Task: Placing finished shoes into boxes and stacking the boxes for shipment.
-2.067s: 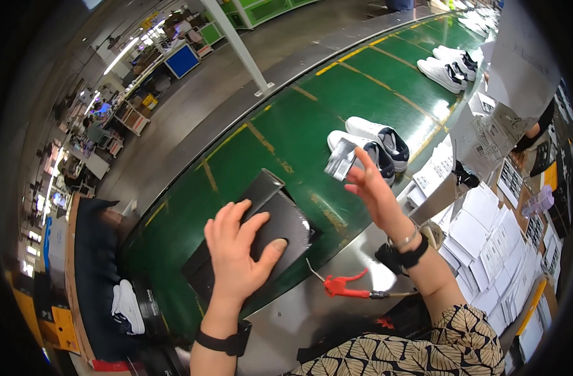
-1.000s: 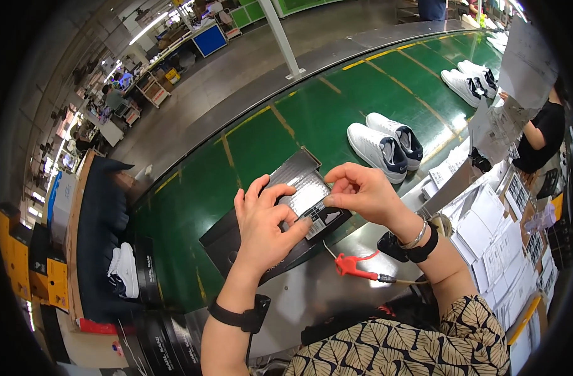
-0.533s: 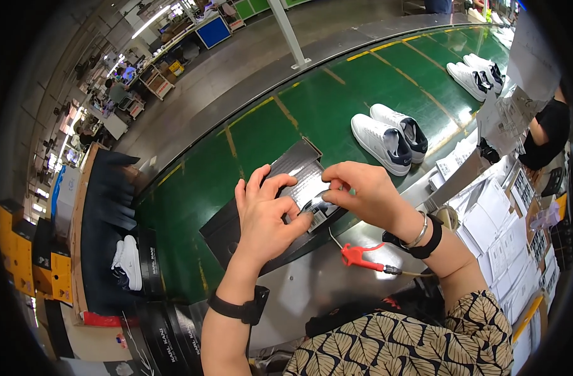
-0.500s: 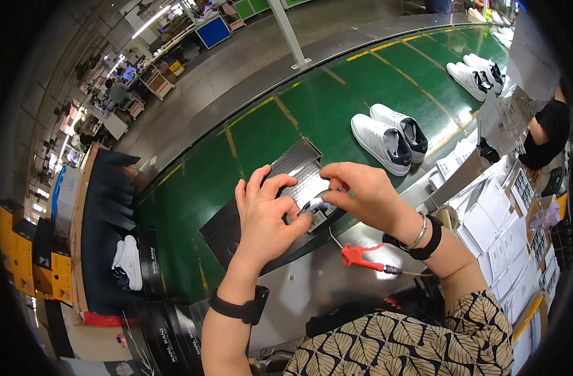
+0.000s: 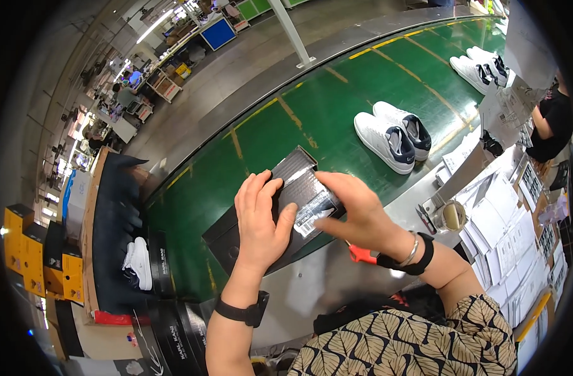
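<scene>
Black box (image 5: 280, 213) lies tilted at mid-frame, half on the green belt (image 5: 299, 119) and half on the grey desk (image 5: 311, 282) edge, with one end turned up toward the person, probably so that the end face can be worked on. Behind it the belt sweeps from lower left to upper right, carrying a pair of white shoes (image 5: 393, 135) right of centre and a second pair (image 5: 480, 66) near the upper right corner, well apart from the box. At the left of the frame stand dark stacked boxes (image 5: 111, 238), one showing a white shoe, and yellow cartons beyond them. Sheets of paper (image 5: 505, 244) spread along the right side. The left hand (image 5: 261, 222) lies flat over the box, fingers spread and thumb out, seemingly pressing it steady; its grip is wide and closes on nothing. The right hand (image 5: 355, 213) comes in from the right with fingers bent narrow, fingertips on a white label (image 5: 314, 213) on the box's end face, seemingly pressing or smoothing it flat; whether it pinches the label's edge I cannot tell. Just below that wrist a red-handled tool (image 5: 361, 254) rests on the desk, untouched.
</scene>
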A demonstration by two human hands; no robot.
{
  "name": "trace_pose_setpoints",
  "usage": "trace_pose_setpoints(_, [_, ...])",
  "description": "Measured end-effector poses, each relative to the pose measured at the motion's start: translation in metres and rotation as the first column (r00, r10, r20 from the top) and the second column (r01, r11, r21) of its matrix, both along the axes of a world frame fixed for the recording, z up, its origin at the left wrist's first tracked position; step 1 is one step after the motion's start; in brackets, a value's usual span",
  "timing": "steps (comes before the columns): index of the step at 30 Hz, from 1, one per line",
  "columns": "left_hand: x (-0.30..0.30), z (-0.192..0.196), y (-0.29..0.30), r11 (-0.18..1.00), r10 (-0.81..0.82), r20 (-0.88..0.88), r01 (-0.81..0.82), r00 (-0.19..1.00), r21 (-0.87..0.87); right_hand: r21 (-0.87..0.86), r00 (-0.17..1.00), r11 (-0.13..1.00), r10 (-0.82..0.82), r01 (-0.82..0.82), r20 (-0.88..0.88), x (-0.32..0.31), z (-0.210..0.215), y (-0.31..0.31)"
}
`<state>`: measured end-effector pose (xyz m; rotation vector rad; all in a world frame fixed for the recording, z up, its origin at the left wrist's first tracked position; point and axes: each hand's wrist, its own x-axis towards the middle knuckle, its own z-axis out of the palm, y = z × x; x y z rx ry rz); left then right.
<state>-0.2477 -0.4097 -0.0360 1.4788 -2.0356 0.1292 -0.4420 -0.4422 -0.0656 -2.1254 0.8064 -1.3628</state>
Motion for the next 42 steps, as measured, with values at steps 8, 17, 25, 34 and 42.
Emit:
trace_pose_setpoints(8, [-0.01,0.02,0.011,0.986,-0.035,0.154,0.008,0.988,0.169,0.226,0.998,0.974,-0.016,0.001,0.066,0.007,0.003,-0.001])
trace_pose_setpoints(17, [-0.01,0.016,0.016,0.987,0.104,0.002,-0.103,0.995,0.124,0.709,0.907,0.658,-0.093,-0.254,0.411,-0.012,-0.029,-0.03])
trace_pose_setpoints(25, [0.031,0.021,-0.004,0.981,0.185,0.134,-0.192,0.973,0.035,0.527,0.906,0.772,-0.146,0.355,-0.397,-0.108,-0.137,-0.059])
trace_pose_setpoints(34, [0.078,0.009,-0.024,0.915,0.285,0.235,-0.191,0.929,-0.356,-0.027,0.651,0.805,-0.498,0.592,-0.573,-0.152,-0.162,-0.089])
trace_pose_setpoints(42, [0.067,-0.076,-0.001,0.965,0.228,0.361,-0.258,0.904,0.036,-0.175,0.302,0.818,-0.388,0.548,-0.871,-0.141,-0.177,-0.142])
